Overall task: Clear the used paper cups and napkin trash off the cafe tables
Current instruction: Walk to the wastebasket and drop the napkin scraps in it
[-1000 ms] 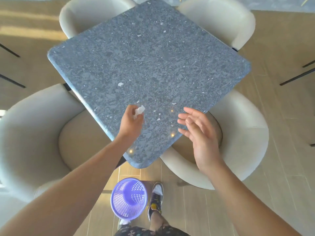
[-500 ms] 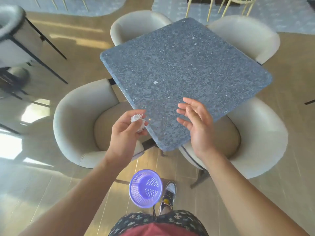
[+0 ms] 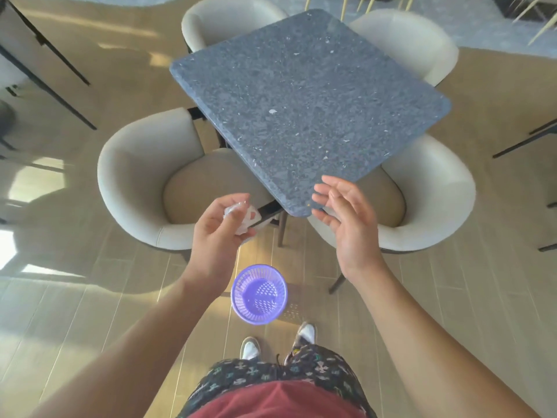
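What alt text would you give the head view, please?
A person's left hand holds a crumpled napkin, with a purple basket on the floor below. The right hand is open beside the corner of a speckled grey table among cream chairs.

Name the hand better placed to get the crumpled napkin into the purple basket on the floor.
Left. The left hand holds the crumpled napkin and appears nearly over the purple basket. The right hand is open and empty, by the table corner.
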{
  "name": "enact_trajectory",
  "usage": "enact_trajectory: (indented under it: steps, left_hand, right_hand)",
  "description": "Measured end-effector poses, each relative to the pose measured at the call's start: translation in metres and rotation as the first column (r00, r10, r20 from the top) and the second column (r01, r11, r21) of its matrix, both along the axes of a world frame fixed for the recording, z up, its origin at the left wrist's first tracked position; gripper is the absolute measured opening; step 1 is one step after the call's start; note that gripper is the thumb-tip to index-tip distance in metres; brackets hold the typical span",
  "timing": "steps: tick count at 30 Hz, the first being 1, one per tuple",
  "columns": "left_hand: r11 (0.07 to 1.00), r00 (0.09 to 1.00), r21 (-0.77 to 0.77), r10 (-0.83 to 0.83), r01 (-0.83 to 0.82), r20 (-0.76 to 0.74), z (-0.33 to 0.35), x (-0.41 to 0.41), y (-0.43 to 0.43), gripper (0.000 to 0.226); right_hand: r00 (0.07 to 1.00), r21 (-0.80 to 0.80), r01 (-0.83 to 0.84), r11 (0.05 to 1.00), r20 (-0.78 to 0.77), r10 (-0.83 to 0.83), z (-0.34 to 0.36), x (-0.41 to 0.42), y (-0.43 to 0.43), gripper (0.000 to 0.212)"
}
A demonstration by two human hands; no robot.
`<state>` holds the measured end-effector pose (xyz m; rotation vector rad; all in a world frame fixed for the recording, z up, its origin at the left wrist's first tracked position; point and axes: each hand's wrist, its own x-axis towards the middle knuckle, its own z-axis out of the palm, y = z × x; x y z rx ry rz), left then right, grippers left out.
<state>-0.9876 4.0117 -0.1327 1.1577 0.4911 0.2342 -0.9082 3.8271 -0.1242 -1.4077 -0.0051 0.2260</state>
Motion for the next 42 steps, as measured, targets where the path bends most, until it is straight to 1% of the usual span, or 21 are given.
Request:
enact_trajectory:
  steps: [4,7,12,15,19,21,24,28,30,34,37,38,41,42]
  left_hand:
    - [0.996,0.996,-0.041,0.078,-0.08,-0.051,-0.012,-0.019,0.002,0.024]
    - [0.995,0.991,-0.037,0.093,-0.097,-0.095,-0.031,-0.029,0.0,0.022]
    - [0.993,0.981,-0.022,0.108,-0.113,-0.162,-0.062,-0.04,-0.012,0.018]
    - [0.989,0.971,-0.049,0.125,-0.138,-0.206,-0.082,-0.045,-0.023,0.018]
    - [0.986,0.952,-0.067,0.13,-0.154,-0.279,-0.128,-0.051,-0.036,0.029]
    - [0.987,0.939,-0.058,0.125,-0.151,-0.321,-0.16,-0.053,-0.042,0.031]
    - [0.987,0.907,-0.015,0.139,-0.158,-0.399,-0.224,-0.051,-0.047,0.021]
    - [0.987,0.867,0.009,0.143,-0.158,-0.478,-0.327,-0.047,-0.045,0.019]
    - [0.984,0.843,0.016,0.161,-0.179,-0.514,-0.38,-0.046,-0.044,0.019]
    - [0.974,0.757,0.063,0.21,-0.218,-0.619,-0.485,-0.042,-0.043,0.02]
    - [0.973,0.685,0.049,0.194,-0.226,-0.702,-0.551,-0.032,-0.043,0.02]
    - [0.977,0.663,0.043,0.174,-0.21,-0.728,-0.571,-0.028,-0.043,0.026]
    - [0.991,0.595,0.057,0.118,-0.12,-0.795,-0.621,-0.017,-0.04,0.07]
    - [0.992,0.585,0.053,0.11,-0.115,-0.803,-0.638,-0.015,-0.038,0.078]
  right_hand:
    - [0.999,-0.014,-0.001,1.0,-0.041,0.0,-0.013,-0.014,-0.001,0.034]
    - [0.997,-0.05,-0.01,0.999,-0.082,0.006,-0.031,-0.013,-0.006,0.024]
    - [0.993,-0.083,-0.038,0.996,-0.115,0.029,-0.054,-0.017,-0.016,0.023]
    - [0.99,-0.095,-0.06,0.994,-0.136,0.047,-0.068,-0.022,-0.021,0.024]
    - [0.981,-0.126,-0.081,0.989,-0.184,0.057,-0.104,-0.024,-0.024,0.026]
    - [0.976,-0.146,-0.093,0.985,-0.21,0.061,-0.131,-0.024,-0.024,0.026]
    - [0.97,-0.152,-0.105,0.983,-0.233,0.068,-0.179,-0.021,-0.024,0.022]
    - [0.969,-0.162,-0.106,0.981,-0.238,0.065,-0.254,-0.015,-0.021,0.021]
    - [0.97,-0.162,-0.1,0.982,-0.236,0.06,-0.294,-0.012,-0.018,0.024]
    - [0.969,-0.154,-0.108,0.982,-0.238,0.069,-0.371,-0.013,-0.014,0.018]
    - [0.965,-0.156,-0.114,0.981,-0.254,0.072,-0.414,-0.018,-0.016,0.018]
    - [0.961,-0.158,-0.118,0.98,-0.267,0.073,-0.426,-0.019,-0.017,0.018]
    - [0.958,-0.174,-0.123,0.977,-0.278,0.071,-0.461,-0.021,-0.023,0.019]
    - [0.957,-0.18,-0.119,0.976,-0.284,0.064,-0.471,-0.021,-0.024,0.019]
